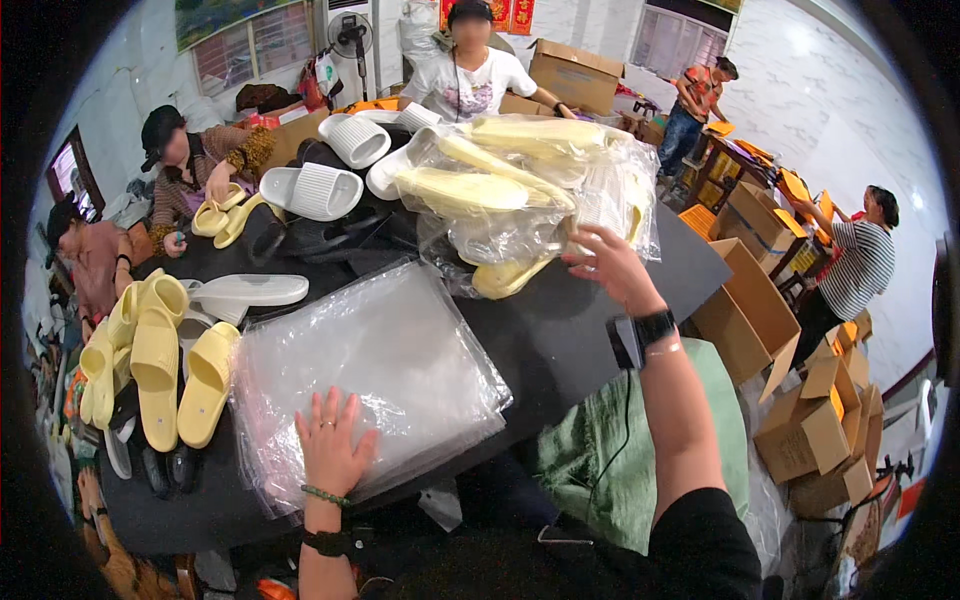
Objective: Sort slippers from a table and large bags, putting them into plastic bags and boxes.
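Note:
My left hand lies flat with fingers spread on a stack of clear plastic bags at the near edge of the table. My right hand reaches to the right end of a heap of bagged yellow slippers. Its fingers are apart and hold nothing that I can see; whether they touch the plastic is unclear. Left of the bag stack stand loose yellow slide slippers, with a white slide behind them.
More white slides and dark slippers lie across the black table. People work around its far and left sides. A green woven sack and open cardboard boxes stand to my right; two other people are beyond.

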Available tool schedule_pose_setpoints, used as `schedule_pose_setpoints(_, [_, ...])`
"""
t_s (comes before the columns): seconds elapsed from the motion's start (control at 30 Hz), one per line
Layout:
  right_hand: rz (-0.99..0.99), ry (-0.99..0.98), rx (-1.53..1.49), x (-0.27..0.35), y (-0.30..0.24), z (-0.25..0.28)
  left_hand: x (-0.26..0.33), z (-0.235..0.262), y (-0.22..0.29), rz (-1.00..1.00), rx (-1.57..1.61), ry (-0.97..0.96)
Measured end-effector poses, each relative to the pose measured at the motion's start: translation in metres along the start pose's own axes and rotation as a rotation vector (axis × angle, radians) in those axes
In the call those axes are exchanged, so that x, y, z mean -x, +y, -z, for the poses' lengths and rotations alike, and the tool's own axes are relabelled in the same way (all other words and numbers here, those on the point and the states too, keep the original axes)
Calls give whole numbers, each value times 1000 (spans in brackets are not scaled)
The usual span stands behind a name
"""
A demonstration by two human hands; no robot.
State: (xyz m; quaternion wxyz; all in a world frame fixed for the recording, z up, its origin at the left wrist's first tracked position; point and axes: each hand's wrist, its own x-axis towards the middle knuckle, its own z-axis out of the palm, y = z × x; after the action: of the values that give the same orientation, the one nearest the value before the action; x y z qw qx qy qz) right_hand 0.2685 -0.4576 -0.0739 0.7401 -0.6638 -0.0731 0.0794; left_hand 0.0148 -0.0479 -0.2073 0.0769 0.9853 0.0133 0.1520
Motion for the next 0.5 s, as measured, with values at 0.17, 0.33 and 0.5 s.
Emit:
schedule_pose_setpoints(0.17, [-76,-197,51,83,56,57,3,1,0,8,-5,-30])
schedule_pose_setpoints(0.33, [-314,-205,-297,148,182,125,-1,-2,1,25,5,-49])
schedule_pose_setpoints(0.5, [-685,-1,-202,187,313,162,-1,-2,-1,34,-10,-64])
